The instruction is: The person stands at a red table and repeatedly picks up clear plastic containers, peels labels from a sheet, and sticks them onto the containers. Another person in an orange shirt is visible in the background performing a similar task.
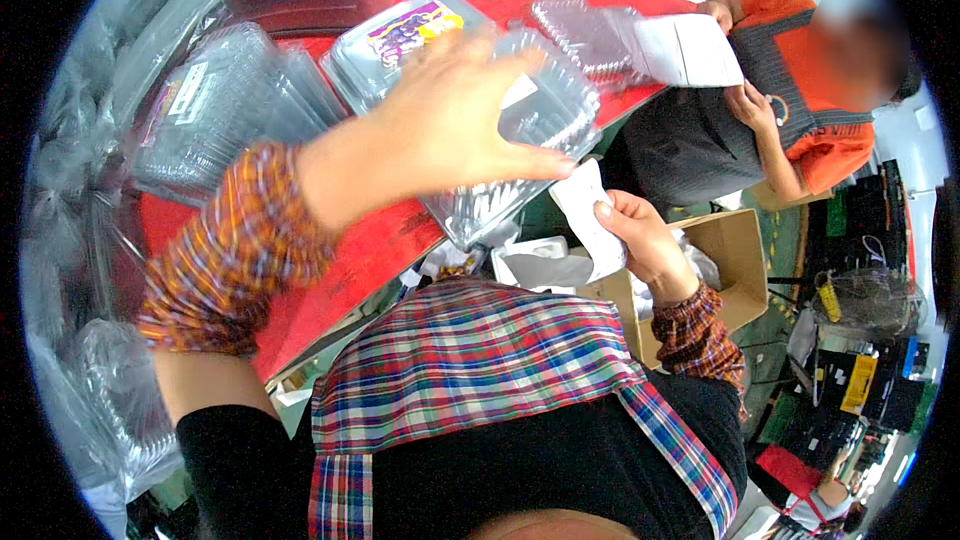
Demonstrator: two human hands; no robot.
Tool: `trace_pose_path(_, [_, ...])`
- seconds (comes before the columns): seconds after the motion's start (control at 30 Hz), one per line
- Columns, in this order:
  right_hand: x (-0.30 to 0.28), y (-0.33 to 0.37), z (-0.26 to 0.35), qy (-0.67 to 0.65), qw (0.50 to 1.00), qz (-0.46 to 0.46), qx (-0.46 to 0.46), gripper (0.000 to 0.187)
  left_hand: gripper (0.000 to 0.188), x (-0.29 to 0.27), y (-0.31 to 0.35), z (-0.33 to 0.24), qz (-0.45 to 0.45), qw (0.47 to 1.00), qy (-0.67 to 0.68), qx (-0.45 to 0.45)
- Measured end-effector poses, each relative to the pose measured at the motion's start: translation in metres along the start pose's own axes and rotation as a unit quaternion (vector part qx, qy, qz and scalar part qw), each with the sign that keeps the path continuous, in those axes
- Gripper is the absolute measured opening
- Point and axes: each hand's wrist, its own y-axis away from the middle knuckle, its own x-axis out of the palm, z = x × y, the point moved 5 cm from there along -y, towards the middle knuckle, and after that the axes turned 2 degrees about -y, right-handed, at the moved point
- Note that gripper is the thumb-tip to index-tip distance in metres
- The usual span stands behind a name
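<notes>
My left hand (435, 130) reaches over the clear plastic clamshell containers with its thumb and fingers spread, some fingers blurred. Beneath it lies a clear container with a white label (517, 92), near the table's edge. A second clear container with a purple and yellow label (415, 32) lies just beyond the hand. The left thumb tip comes close to a white paper strip (590, 223); whether they touch, I cannot tell. My right hand (640, 235) pinches that strip between thumb and fingers, off the table's edge.
Stacked clear containers (205, 105) stand at the left of the red table (345, 260). Another clear container (580, 32) lies at the far side. To the right, a co-worker (790, 90) holds a white sheet (690, 50). A cardboard box (735, 260) stands beyond my right hand.
</notes>
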Motion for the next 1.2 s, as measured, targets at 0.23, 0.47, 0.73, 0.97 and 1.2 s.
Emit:
trace_pose_path(0.23, [0.036, -0.019, -0.016, -0.018, 0.997, 0.053, -0.047, 0.017, 0.107, 0.01, -0.004, 0.02, 0.146, 0.967, -0.135, -0.16])
trace_pose_path(0.47, [0.061, -0.064, -0.029, -0.122, 0.978, 0.103, -0.133, 0.016, 0.087, -0.019, 0.011, 0.038, 0.034, 0.988, -0.134, -0.063])
trace_pose_path(0.73, [0.066, -0.076, -0.015, -0.056, 0.975, 0.053, -0.209, 0.027, 0.086, -0.205, 0.075, 0.028, -0.114, 0.971, -0.035, -0.205])
trace_pose_path(0.97, [0.077, -0.04, 0.018, -0.053, 0.971, 0.079, -0.217, 0.016, 0.078, -0.241, 0.181, 0.132, -0.092, 0.895, -0.302, -0.316])
trace_pose_path(1.2, [0.103, -0.027, 0.041, 0.072, 0.958, 0.035, -0.274, 0.013, 0.074, -0.137, 0.15, 0.15, -0.209, 0.868, -0.413, -0.182])
